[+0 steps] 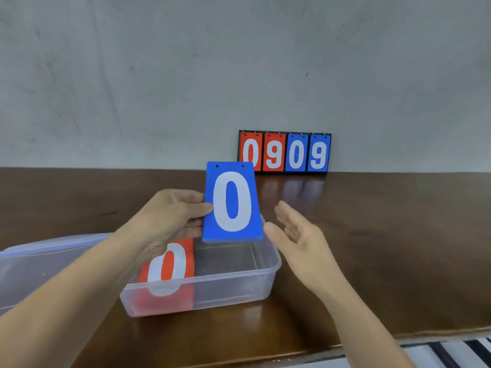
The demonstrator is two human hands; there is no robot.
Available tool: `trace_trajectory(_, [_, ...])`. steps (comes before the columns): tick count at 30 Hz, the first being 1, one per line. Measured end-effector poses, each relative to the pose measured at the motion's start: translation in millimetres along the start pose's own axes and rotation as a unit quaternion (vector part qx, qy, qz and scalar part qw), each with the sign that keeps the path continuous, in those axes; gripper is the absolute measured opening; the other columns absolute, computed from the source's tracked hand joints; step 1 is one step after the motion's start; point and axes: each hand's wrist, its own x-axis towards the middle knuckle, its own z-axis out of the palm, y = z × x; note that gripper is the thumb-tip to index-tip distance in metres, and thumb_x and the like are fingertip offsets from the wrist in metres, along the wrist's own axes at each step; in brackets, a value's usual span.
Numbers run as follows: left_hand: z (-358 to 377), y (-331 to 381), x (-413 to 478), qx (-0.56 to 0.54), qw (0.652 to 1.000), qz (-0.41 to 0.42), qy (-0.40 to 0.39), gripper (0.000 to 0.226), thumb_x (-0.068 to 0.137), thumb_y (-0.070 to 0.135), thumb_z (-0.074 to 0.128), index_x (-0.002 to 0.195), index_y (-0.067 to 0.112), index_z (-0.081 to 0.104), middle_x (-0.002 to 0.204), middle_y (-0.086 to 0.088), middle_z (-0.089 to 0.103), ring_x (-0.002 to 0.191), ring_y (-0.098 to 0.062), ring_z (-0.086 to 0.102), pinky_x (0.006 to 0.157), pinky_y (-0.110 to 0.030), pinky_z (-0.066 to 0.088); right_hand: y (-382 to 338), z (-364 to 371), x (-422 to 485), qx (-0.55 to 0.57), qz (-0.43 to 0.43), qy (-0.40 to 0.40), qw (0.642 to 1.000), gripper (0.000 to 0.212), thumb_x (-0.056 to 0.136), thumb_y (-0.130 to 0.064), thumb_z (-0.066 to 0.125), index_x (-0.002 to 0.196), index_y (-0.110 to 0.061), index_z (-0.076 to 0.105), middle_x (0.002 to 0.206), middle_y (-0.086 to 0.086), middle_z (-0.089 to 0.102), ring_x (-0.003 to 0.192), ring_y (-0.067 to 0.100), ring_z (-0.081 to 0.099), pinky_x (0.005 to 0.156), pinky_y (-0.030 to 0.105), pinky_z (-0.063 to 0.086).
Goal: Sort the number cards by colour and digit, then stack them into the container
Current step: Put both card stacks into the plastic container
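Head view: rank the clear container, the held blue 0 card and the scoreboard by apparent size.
1. clear container
2. blue 0 card and scoreboard look alike; scoreboard stands farther back, so unranked.

A plain indoor work spot, seen through my remote feed; home or office, I cannot tell. A dark, glossy wooden table (372, 248) stands against a bare, scuffed grey wall (239, 62). At 2 o'clock a small flip scoreboard (284, 152) stands where table meets wall. At 6 o'clock sits a clear plastic box (233, 290). At 4 o'clock, beyond the table's edge, a black-and-white striped surface (451, 351) shows.
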Motion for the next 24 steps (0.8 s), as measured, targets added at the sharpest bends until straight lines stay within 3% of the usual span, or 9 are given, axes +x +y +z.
trace_trajectory(4, [-16, -17, 5, 0.031, 0.998, -0.05, -0.013, 0.017, 0.094, 0.003, 0.057, 0.107, 0.0, 0.067, 0.098, -0.014, 0.074, 0.091, -0.027, 0.073, 0.08, -0.036, 0.059, 22, 21, -13, 0.005, 0.061, -0.004, 0.998, 0.075, 0.09, -0.045, 0.058, 0.153, -0.03, 0.019, 0.156, -0.017, 0.026, 0.139, 0.0, 0.028, 0.111, 0.023, 0.029])
trace_trajectory(10, [-19, -34, 4, 0.056, 0.994, -0.093, -0.021, 0.011, 0.093, 0.004, 0.059, 0.1, 0.001, 0.067, 0.091, -0.012, 0.075, 0.077, -0.02, 0.074, 0.062, -0.027, 0.06, 25, 36, -26, -0.004, 0.085, 0.004, 0.996, 0.055, 0.101, -0.039, 0.038, 0.152, -0.033, 0.019, 0.152, -0.025, 0.024, 0.131, -0.011, 0.022, 0.112, 0.016, 0.024])
trace_trajectory(11, [-19, -36, 4, 0.059, 0.993, -0.097, -0.021, 0.01, 0.093, 0.005, 0.059, 0.1, 0.002, 0.066, 0.091, -0.011, 0.076, 0.078, -0.02, 0.074, 0.061, -0.027, 0.06, 25, 38, -28, -0.005, 0.082, 0.009, 0.997, 0.054, 0.101, -0.041, 0.037, 0.152, -0.035, 0.019, 0.151, -0.027, 0.024, 0.13, -0.011, 0.022, 0.11, 0.014, 0.027])
trace_trajectory(13, [-19, -39, 2, 0.068, 0.993, -0.099, -0.02, 0.009, 0.093, 0.007, 0.06, 0.1, 0.005, 0.065, 0.089, -0.009, 0.076, 0.08, -0.02, 0.074, 0.065, -0.03, 0.06, 25, 41, -32, -0.005, 0.076, 0.015, 0.997, 0.055, 0.099, -0.043, 0.035, 0.15, -0.037, 0.018, 0.142, -0.033, 0.025, 0.125, -0.016, 0.024, 0.094, -0.003, 0.03])
trace_trajectory(15, [-19, -41, 0, 0.078, 0.992, -0.098, -0.018, 0.008, 0.092, 0.01, 0.062, 0.1, 0.01, 0.064, 0.089, -0.007, 0.076, 0.081, -0.019, 0.074, 0.067, -0.032, 0.061, 27, 44, -35, 0.005, 0.065, 0.025, 0.998, 0.053, 0.098, -0.042, 0.034, 0.149, -0.04, 0.017, 0.134, -0.038, 0.024, 0.114, -0.027, 0.026, 0.08, -0.01, 0.029])
trace_trajectory(19, [-19, -42, -6, 0.087, 0.991, -0.099, -0.024, 0.011, 0.094, 0.01, 0.061, 0.104, 0.011, 0.062, 0.091, -0.007, 0.076, 0.082, -0.019, 0.074, 0.072, -0.034, 0.061, 32, 45, -40, 0.056, 0.053, 0.017, 0.997, 0.048, 0.095, -0.044, 0.038, 0.139, -0.048, 0.02, 0.125, -0.045, 0.028, 0.103, -0.04, 0.028, 0.074, -0.007, 0.034])
trace_trajectory(24, [-21, -39, -8, 0.108, 0.987, -0.113, -0.029, 0.021, 0.093, 0.01, 0.061, 0.113, 0.005, 0.062, 0.097, -0.01, 0.075, 0.091, -0.024, 0.073, 0.088, -0.045, 0.057, 33, 44, -45, 0.092, 0.042, -0.009, 0.995, 0.048, 0.09, -0.048, 0.039, 0.133, -0.053, 0.02, 0.126, -0.048, 0.03, 0.117, -0.032, 0.028, 0.08, -0.004, 0.036])
